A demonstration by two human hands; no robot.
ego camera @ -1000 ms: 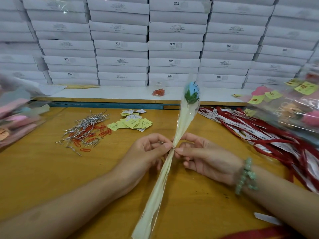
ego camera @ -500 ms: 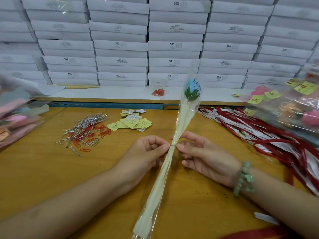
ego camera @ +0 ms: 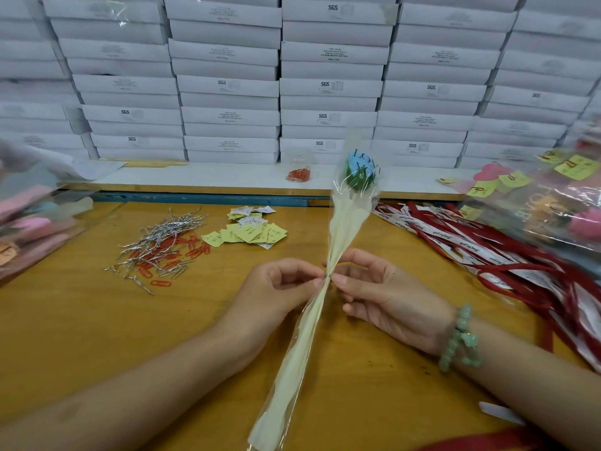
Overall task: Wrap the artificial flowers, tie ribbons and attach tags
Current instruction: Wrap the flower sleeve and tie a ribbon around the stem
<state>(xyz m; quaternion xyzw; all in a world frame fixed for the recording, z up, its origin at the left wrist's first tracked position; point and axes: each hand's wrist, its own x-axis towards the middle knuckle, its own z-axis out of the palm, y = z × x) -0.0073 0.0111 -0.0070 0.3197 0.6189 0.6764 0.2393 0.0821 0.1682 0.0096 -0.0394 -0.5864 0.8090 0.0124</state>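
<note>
Both hands meet in the middle of the bench. The left hand (ego camera: 276, 288) pinches the wrapped flower (ego camera: 344, 229) at its narrow waist, thumb and forefinger closed. The right hand (ego camera: 390, 297), with a green bead bracelet (ego camera: 458, 340) on its wrist, pinches the same spot from the other side. Right between the fingertips sits a thin silver tie (ego camera: 327, 275), cinching the sleeve. I can't tell whether its ends are fully twisted.

The flower stands tilted above the wooden table (ego camera: 81, 320), blue head up and away, the long tail of the sleeve running down towards the person. It looks feather-light. The cellophane is slick and crinkly and would crease if squeezed, so that gathered waist is the sensible place to hold it. Higher up you'd crush the bloom, and lower down the empty film looks floppy.

Further out on the left are a heap of silver ties (ego camera: 162, 236) and red paper clips (ego camera: 169, 258), with yellow tags (ego camera: 253, 229) just beyond. On the right lie the red and white ribbons (ego camera: 487, 255), well apart from the hands. So the ribbon and tag look yet to come. White boxes (ego camera: 227, 86) are stacked along the back.
</note>
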